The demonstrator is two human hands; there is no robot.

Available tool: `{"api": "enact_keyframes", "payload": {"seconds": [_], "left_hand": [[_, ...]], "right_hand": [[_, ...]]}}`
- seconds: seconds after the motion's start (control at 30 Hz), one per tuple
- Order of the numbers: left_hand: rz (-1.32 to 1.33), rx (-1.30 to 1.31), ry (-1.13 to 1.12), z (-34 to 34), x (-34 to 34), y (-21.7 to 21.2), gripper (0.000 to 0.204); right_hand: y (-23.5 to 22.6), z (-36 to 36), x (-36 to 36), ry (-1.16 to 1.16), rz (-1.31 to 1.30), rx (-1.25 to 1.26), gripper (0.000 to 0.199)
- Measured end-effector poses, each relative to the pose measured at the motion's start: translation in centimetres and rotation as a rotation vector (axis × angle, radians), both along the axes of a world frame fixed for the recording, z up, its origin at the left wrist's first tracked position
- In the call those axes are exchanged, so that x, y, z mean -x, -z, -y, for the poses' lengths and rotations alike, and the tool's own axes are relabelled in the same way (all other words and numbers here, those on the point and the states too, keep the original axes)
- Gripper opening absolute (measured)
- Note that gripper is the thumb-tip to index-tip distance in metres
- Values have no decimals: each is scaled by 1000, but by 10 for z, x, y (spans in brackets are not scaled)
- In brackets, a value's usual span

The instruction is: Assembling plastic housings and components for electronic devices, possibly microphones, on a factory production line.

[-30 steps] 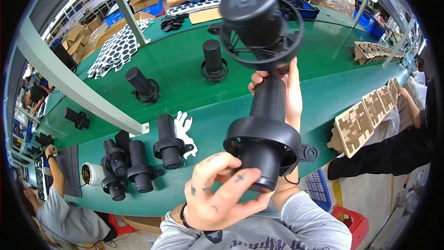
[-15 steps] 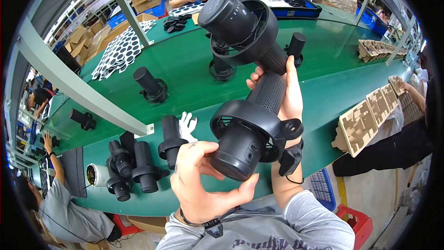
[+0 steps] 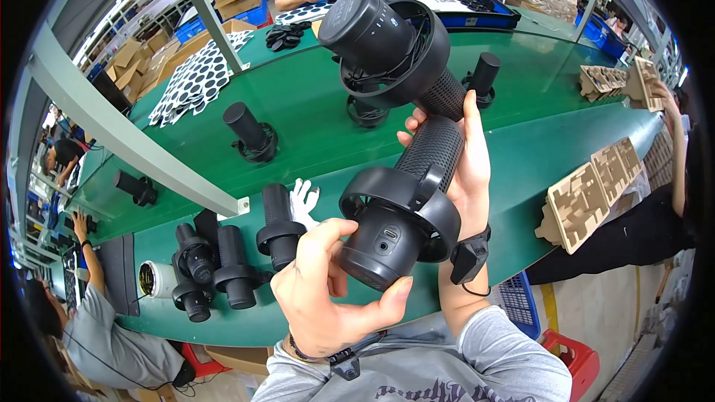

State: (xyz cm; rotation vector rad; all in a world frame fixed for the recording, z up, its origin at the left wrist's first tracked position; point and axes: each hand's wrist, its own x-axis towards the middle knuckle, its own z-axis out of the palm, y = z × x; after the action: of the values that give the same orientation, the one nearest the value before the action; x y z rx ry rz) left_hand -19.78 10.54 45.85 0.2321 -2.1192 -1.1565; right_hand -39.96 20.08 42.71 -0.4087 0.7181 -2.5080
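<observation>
My right hand (image 3: 469,150) wraps round the mesh-patterned barrels of two black cylindrical devices with ring collars. The upper device (image 3: 366,33) points its capped end, with small printed marks, toward the upper left. Below it, the lower device (image 3: 383,246) tilts down to the left, a small panel with a port and a round hole facing me. My left hand (image 3: 320,286) pinches the smooth end of this lower device between thumb and fingers. Part of the right fingers is hidden behind the barrels.
Similar black devices (image 3: 237,272) stand on the bench at left, beside a white glove (image 3: 304,202) and a white tub (image 3: 156,280). More ride the green belt (image 3: 313,123). Moulded pulp trays (image 3: 577,205) lie right. A grey post (image 3: 126,119) crosses at left. Co-workers sit around.
The lower device has turned about its length: its port panel has shifted left and a tab now shows on top. Devices on the belt moved slightly right. The right-hand co-worker's tray moved farther back.
</observation>
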Motion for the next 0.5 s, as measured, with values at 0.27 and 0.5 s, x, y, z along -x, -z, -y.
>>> {"api": "enact_keyframes", "payload": {"seconds": [0.27,0.5], "left_hand": [[53,201,105,0,4,-9,65],[-59,314,115,4,9,1,64]], "right_hand": [[3,1,2,10,-17,8,64],[2,1,3,-35,-8,-11,59]]}}
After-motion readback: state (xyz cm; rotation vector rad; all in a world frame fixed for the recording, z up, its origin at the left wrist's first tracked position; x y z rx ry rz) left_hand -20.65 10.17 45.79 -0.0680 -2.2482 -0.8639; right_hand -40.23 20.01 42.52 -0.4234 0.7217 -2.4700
